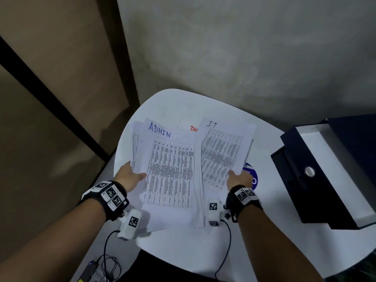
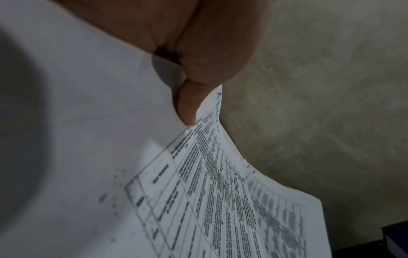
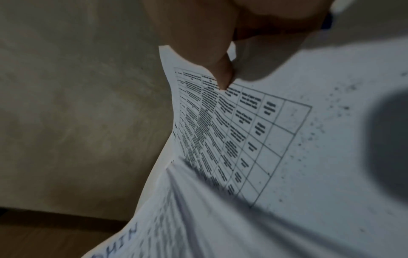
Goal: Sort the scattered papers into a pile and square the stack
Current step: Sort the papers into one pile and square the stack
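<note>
Two bundles of printed papers are held side by side over the white table (image 1: 177,102). My left hand (image 1: 130,176) grips the left edge of the bundle whose top sheet is marked "ADMIN" (image 1: 168,169), thumb on top; the left wrist view shows that thumb (image 2: 187,104) pressing on the sheet (image 2: 209,192). My right hand (image 1: 238,178) pinches the right edge of the bundle marked "I.T" (image 1: 221,155), thumb (image 3: 225,76) on its table print (image 3: 243,131). A sheet with red lettering (image 1: 193,128) peeks out behind, between the two bundles.
A dark box with a white lining (image 1: 325,171) stands open at the table's right. A blue round sticker (image 1: 251,176) shows under the right bundle. Cables (image 1: 107,259) hang near the front left edge. A grey wall (image 1: 244,47) rises behind the table.
</note>
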